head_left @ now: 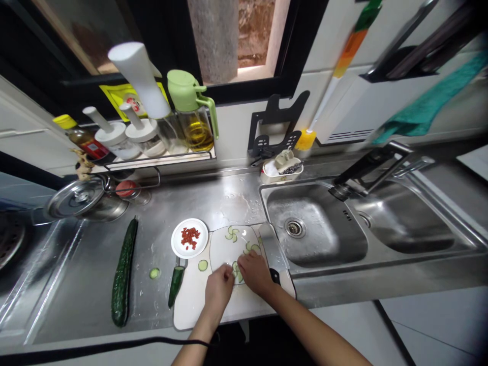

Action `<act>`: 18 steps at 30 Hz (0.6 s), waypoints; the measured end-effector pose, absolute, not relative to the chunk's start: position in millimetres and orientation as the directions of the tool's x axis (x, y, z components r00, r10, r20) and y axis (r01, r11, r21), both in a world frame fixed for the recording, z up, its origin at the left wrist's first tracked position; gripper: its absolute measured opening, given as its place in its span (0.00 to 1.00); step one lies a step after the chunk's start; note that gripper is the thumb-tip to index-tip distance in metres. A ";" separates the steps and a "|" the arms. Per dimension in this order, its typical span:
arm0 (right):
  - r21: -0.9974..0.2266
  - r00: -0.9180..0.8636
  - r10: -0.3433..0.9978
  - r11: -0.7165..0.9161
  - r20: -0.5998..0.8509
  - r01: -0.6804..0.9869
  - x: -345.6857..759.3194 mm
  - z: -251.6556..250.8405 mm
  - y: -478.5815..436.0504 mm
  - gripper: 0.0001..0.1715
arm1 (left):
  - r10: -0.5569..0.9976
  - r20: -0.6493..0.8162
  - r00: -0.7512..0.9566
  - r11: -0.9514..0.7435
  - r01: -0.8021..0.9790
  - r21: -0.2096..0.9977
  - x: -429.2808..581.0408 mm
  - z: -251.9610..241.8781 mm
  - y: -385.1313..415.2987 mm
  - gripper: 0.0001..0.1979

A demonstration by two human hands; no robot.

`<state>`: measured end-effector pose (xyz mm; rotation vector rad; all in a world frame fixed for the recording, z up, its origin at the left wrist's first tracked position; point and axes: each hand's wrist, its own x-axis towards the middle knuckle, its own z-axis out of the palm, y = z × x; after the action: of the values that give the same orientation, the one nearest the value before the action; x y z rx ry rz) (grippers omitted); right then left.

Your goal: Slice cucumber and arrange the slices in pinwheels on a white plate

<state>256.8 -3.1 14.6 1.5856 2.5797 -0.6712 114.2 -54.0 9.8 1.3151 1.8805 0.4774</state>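
My left hand [220,286] is over the near edge of a white square plate [223,249], thumb and fingers drawn together; whatever they pinch is too small to make out. My right hand [256,272] is curled over the plate's near right part, fingertips down at a small fan of cucumber slices [237,274]. Another cucumber fan [231,234] lies at the plate's far side, and a third [251,247] is partly behind my right hand. The plate rests on a white cutting board [190,305]. A cleaver [273,246] lies along the board's right side.
Left of the plate are a cucumber round [203,265], a cut cucumber piece [176,285] and a dish [176,244] of chopped red bits. A whole cucumber [125,274] lies farther left. The sink [316,223] is right; the seasoning rack [163,162] and lidded pot [82,201] stand behind.
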 end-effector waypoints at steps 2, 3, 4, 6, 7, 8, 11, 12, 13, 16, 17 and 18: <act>-0.331 -0.485 0.839 0.398 -0.245 0.856 256.8 13.6 -3.8 0.11 | 0.913 -0.378 -0.156 0.386 0.634 0.670 114.6 10.1 -53.5 0.07; -0.328 -0.490 0.838 0.405 -0.241 0.854 256.9 13.0 -4.2 0.10 | 0.914 -0.376 -0.153 0.381 0.642 0.665 114.9 10.3 -53.2 0.07; -0.324 -0.495 0.836 0.412 -0.236 0.851 257.0 12.2 -4.5 0.10 | 0.915 -0.375 -0.151 0.378 0.649 0.660 115.2 10.5 -52.8 0.07; -0.318 -0.505 0.833 0.428 -0.226 0.846 257.3 10.4 -5.3 0.10 | 0.913 -0.377 -0.153 0.380 0.657 0.652 115.9 11.0 -52.3 0.07; -0.314 -0.510 0.832 0.435 -0.220 0.844 257.5 9.4 -5.7 0.09 | 0.912 -0.379 -0.153 0.381 0.659 0.649 116.1 11.2 -52.0 0.08; -0.311 -0.514 0.831 0.442 -0.213 0.842 257.7 8.2 -6.0 0.09 | 0.912 -0.380 -0.153 0.381 0.661 0.647 116.2 11.4 -51.8 0.08; -0.297 -0.523 0.832 0.459 -0.188 0.837 258.3 4.5 -6.9 0.08 | 0.924 -0.349 -0.153 0.357 0.670 0.651 115.7 11.0 -51.8 0.08; -0.292 -0.524 0.832 0.464 -0.180 0.837 258.5 3.2 -7.0 0.08 | 0.932 -0.328 -0.153 0.342 0.674 0.655 115.3 10.5 -52.0 0.09; -0.287 -0.526 0.833 0.469 -0.172 0.836 258.8 1.8 -7.2 0.07 | 0.940 -0.307 -0.152 0.325 0.678 0.660 114.9 9.9 -52.3 0.09; -0.273 -0.532 0.833 0.482 -0.150 0.833 259.7 -2.1 -8.0 0.06 | 0.953 -0.270 -0.134 0.285 0.692 0.663 114.3 7.3 -53.8 0.09; -0.269 -0.534 0.833 0.487 -0.143 0.831 260.1 -3.2 -8.4 0.06 | 0.954 -0.270 -0.130 0.281 0.698 0.659 114.3 6.6 -54.3 0.09; -0.266 -0.537 0.833 0.491 -0.136 0.829 260.4 -4.1 -8.9 0.06 | 0.954 -0.272 -0.125 0.279 0.703 0.654 114.4 6.0 -54.7 0.09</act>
<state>260.4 -8.9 -4.1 1.5168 2.7223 -0.4767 114.4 -54.7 6.0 1.4889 1.8947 0.4894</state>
